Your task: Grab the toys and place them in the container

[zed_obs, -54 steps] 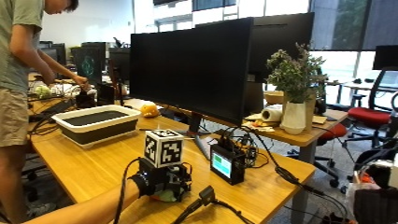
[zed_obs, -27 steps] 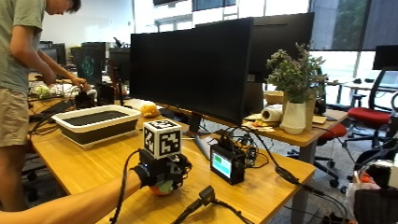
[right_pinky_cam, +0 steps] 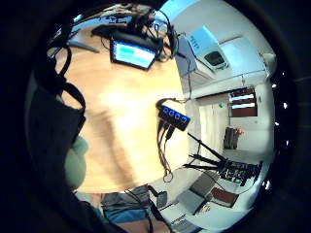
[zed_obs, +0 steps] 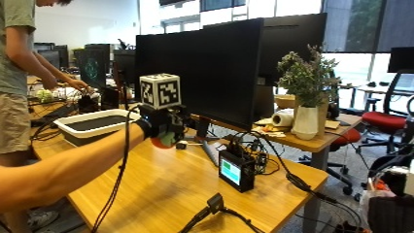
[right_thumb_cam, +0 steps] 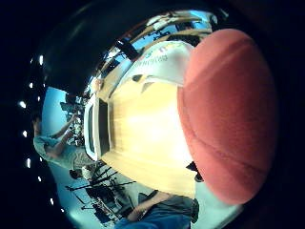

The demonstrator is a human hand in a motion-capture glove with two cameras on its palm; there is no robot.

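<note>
Holding a red-and-green toy (zed_obs: 163,141), the gloved right hand (zed_obs: 162,127) hangs above the wooden counter (zed_obs: 175,194), fingers curled around it, near the white container (zed_obs: 97,127). The container's dark inside shows nothing I can make out. Little-finger view: pale green toy part (right_pinky_cam: 75,162) by the palm. Thumb view: red toy surface (right_thumb_cam: 228,114) close up; container (right_thumb_cam: 97,129) at the counter's far end.
</note>
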